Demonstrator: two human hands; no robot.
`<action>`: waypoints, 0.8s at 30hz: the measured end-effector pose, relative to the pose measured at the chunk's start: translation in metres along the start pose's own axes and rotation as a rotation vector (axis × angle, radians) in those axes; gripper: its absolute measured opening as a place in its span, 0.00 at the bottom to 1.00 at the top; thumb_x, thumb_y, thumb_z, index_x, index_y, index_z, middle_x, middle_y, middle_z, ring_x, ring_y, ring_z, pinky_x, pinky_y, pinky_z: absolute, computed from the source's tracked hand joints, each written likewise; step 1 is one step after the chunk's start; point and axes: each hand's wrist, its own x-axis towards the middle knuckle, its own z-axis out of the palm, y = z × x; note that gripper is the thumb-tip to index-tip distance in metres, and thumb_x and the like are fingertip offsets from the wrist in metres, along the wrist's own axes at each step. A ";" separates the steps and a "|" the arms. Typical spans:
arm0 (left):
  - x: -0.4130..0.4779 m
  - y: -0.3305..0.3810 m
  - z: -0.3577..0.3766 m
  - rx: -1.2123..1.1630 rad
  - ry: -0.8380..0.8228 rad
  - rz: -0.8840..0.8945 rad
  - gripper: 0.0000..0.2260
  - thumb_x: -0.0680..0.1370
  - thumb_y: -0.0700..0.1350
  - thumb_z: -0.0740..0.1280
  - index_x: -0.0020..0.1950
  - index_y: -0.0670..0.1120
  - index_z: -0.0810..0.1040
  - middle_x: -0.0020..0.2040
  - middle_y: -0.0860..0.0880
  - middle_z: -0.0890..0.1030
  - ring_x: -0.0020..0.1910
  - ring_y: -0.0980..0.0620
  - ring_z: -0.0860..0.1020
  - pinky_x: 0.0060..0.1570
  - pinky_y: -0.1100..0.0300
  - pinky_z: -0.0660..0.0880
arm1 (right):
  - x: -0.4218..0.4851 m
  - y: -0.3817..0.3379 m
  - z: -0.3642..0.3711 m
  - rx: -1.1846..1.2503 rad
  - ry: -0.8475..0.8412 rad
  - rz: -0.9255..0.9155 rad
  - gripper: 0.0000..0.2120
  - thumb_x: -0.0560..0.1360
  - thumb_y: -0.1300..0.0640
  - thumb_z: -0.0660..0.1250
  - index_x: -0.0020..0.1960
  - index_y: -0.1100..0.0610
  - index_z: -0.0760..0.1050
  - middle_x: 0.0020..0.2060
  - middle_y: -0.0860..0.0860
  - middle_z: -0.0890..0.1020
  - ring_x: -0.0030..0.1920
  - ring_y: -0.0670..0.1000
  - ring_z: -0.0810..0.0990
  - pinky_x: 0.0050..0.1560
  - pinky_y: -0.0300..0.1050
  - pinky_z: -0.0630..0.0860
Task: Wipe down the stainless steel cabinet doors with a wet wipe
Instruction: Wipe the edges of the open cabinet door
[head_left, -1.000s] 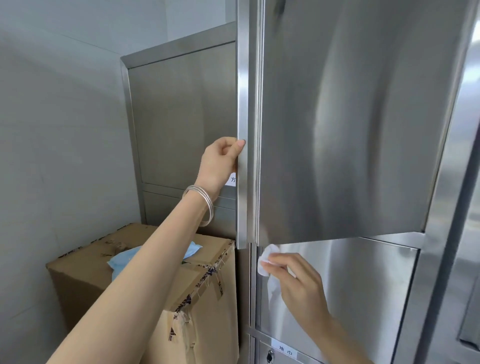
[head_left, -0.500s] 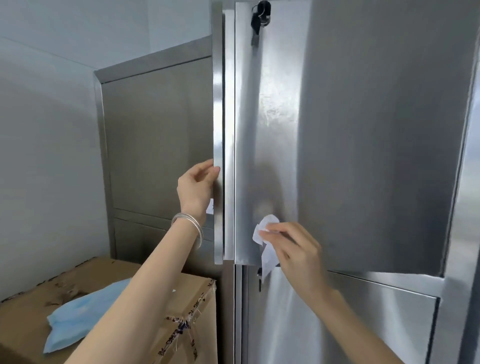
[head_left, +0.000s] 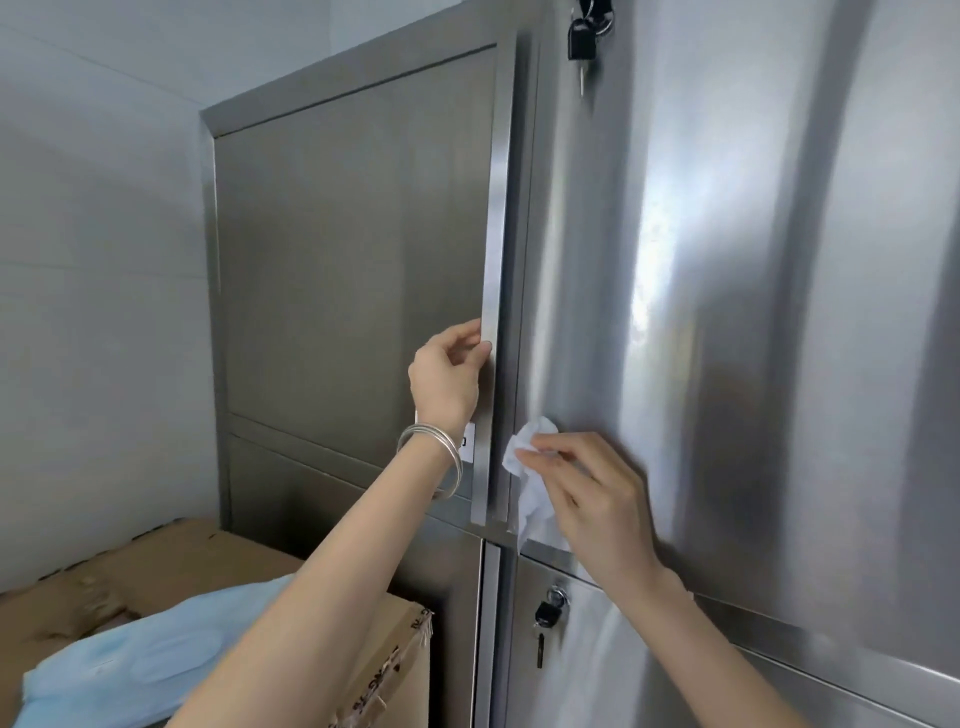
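Gleaming steel door (head_left: 727, 260), right grip (head_left: 597, 499) pinching wipe (head_left: 524, 447), left grip (head_left: 447, 379) clasping its edge (head_left: 493, 234).

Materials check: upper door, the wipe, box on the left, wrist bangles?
Upper door: likely brushed stainless steel, streaky reflections and soft glare. Wipe: thin white nonwoven or tissue, crumpled; can't tell which. Box: brown cardboard, matte, printed tape along its edge. Bangles: thin silvery metal, polished glint.

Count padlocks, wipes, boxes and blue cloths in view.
Padlocks: 2
Wipes: 1
Boxes: 1
Blue cloths: 1
Total: 5
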 end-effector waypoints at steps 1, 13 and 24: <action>0.002 -0.002 0.004 0.033 0.004 0.011 0.12 0.76 0.36 0.69 0.57 0.46 0.82 0.46 0.51 0.80 0.40 0.58 0.77 0.52 0.69 0.73 | -0.002 0.003 0.002 0.004 0.000 0.009 0.10 0.72 0.71 0.66 0.44 0.61 0.84 0.41 0.55 0.83 0.39 0.55 0.82 0.41 0.47 0.79; 0.026 -0.036 0.026 -0.037 0.062 -0.098 0.14 0.70 0.41 0.77 0.48 0.49 0.75 0.41 0.55 0.72 0.45 0.54 0.73 0.49 0.63 0.70 | -0.011 0.040 0.010 -0.046 -0.070 0.004 0.11 0.73 0.70 0.64 0.45 0.62 0.84 0.41 0.56 0.83 0.40 0.54 0.80 0.43 0.41 0.76; -0.066 -0.113 -0.028 0.197 -0.229 -0.167 0.14 0.71 0.35 0.74 0.52 0.47 0.75 0.49 0.51 0.77 0.39 0.57 0.74 0.45 0.68 0.70 | -0.057 0.007 0.014 0.019 -0.080 0.117 0.11 0.70 0.74 0.67 0.45 0.62 0.84 0.42 0.57 0.82 0.39 0.56 0.81 0.40 0.48 0.76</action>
